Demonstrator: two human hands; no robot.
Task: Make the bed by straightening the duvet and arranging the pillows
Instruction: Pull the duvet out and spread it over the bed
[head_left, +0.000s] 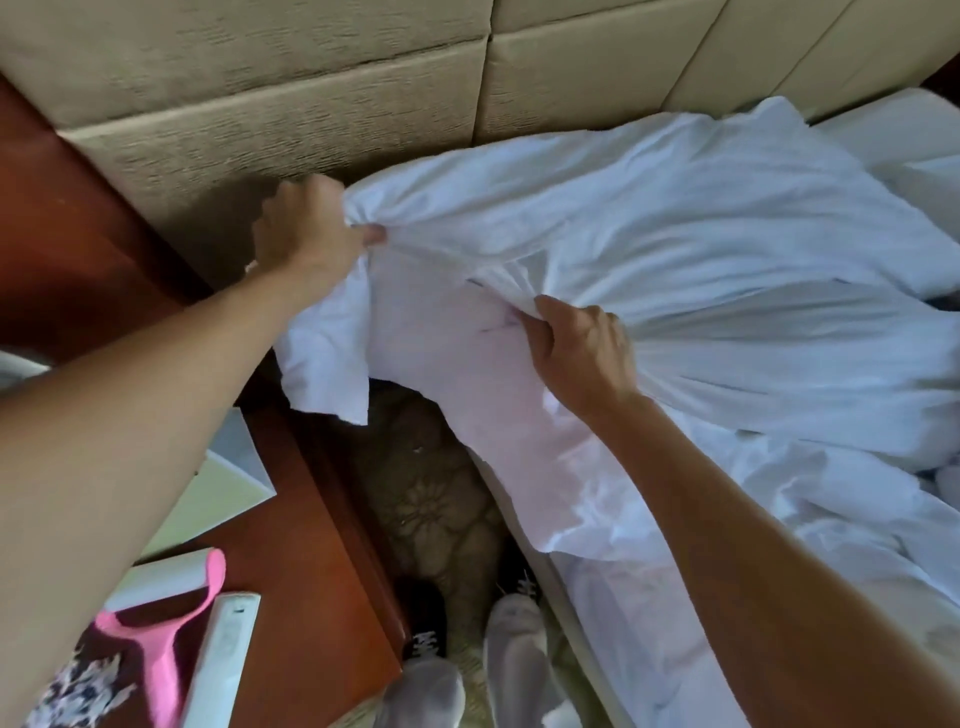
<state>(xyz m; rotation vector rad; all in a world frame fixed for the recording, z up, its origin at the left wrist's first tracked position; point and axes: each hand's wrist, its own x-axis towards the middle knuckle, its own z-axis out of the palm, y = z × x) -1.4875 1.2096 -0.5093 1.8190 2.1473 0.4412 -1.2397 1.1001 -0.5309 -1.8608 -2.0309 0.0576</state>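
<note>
Your hands are both clamped on the white duvet (675, 249), apart from each other. The left hand (311, 234) pinches a bunched corner right by the padded headboard (311, 119), thumb pressing cloth against curled fingers. The right hand (582, 348) grips a gathered fold farther from the headboard, knuckles up, cloth fanning out in pleats from the fist.

The duvet lies crumpled at the head of the bed (597, 597), most of its bulk on the far side of your right hand, away from the bedside surface (311, 545). The stretch between your two grips runs roughly along the bed's side edge, and a loose flap hangs below the left hand, off the mattress. The left hand is the one nearer the headboard, so it likely anchors the corner; the right looks set to pull away from the headboard to take out slack.

Both arms are extended forward, the left reaching higher and straighter, the right bent slightly inward. A pillow is not clearly tellable among the white folds.
</note>
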